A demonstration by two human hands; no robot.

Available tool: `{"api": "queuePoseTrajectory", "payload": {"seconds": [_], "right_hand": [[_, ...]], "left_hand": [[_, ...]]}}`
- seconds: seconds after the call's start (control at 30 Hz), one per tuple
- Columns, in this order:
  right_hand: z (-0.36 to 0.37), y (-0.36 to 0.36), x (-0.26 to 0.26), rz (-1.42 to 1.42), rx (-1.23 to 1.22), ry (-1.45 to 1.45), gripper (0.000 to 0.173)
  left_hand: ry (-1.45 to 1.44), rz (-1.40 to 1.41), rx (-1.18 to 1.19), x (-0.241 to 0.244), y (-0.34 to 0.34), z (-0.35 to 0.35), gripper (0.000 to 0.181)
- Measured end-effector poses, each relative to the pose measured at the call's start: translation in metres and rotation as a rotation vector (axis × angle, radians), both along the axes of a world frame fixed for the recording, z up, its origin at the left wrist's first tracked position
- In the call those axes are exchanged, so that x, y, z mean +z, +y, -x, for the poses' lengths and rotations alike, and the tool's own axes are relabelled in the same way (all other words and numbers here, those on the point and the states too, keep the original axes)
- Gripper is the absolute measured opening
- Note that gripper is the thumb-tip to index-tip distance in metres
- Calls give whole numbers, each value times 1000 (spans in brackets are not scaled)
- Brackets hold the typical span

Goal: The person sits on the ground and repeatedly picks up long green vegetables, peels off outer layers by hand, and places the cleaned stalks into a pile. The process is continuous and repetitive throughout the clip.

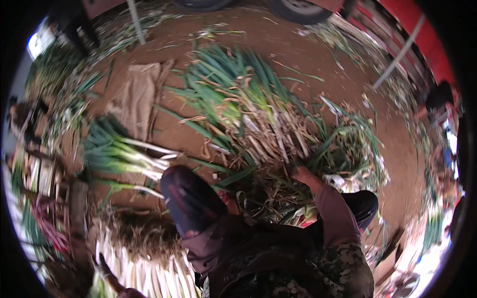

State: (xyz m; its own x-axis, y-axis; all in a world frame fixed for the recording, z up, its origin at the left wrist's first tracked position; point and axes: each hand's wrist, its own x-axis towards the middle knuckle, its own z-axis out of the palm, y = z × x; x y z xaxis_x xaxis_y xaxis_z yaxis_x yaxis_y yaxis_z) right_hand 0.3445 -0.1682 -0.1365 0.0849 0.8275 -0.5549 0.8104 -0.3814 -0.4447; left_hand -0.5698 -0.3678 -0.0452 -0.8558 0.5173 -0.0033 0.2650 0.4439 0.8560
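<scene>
My right hand (pixel 303 175) reaches to the root end of a large heap of untrimmed leeks or big green onions (pixel 257 111); its fingertips are blurred among dark roots, so its grip is unclear. At the lower left, my left hand (pixel 106 271) lies over cleaned white stalks (pixel 149 273), fingers apart, with nothing plainly held. These stalks have brown roots (pixel 145 231) towards my knee. A smaller bunch with clean white stems (pixel 130 156) lies left of my knee, and a single stalk (pixel 143 189) lies just below it.
Stripped leaves and roots (pixel 346 149) are piled at the right, near my other knee. A brown cloth (pixel 136 97) lies on the dirt ground. Metal poles (pixel 400 52), vehicle tyres (pixel 298 9) and leaf litter edge the area. Other people (pixel 26 119) are at the far left and right.
</scene>
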Motion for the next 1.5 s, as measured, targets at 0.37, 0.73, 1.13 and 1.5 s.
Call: {"api": "queuePoseTrajectory", "payload": {"seconds": [0.37, 0.73, 1.13, 1.5], "right_hand": [[32, 109, -62, 34, -515, -45, 49], [-42, 115, 57, -353, -430, -214, 38], [-7, -46, 333, -843, -128, -704, 27], [-24, -175, 325, -959, -124, -713, 36]], "left_hand": [[-610, -553, -1174, 153, 356, -540, 46], [-882, -238, -1080, 92, 404, -600, 32], [-1648, -326, -1086, 101, 427, -682, 31], [-2129, -170, -888, 119, 367, -798, 14]]}}
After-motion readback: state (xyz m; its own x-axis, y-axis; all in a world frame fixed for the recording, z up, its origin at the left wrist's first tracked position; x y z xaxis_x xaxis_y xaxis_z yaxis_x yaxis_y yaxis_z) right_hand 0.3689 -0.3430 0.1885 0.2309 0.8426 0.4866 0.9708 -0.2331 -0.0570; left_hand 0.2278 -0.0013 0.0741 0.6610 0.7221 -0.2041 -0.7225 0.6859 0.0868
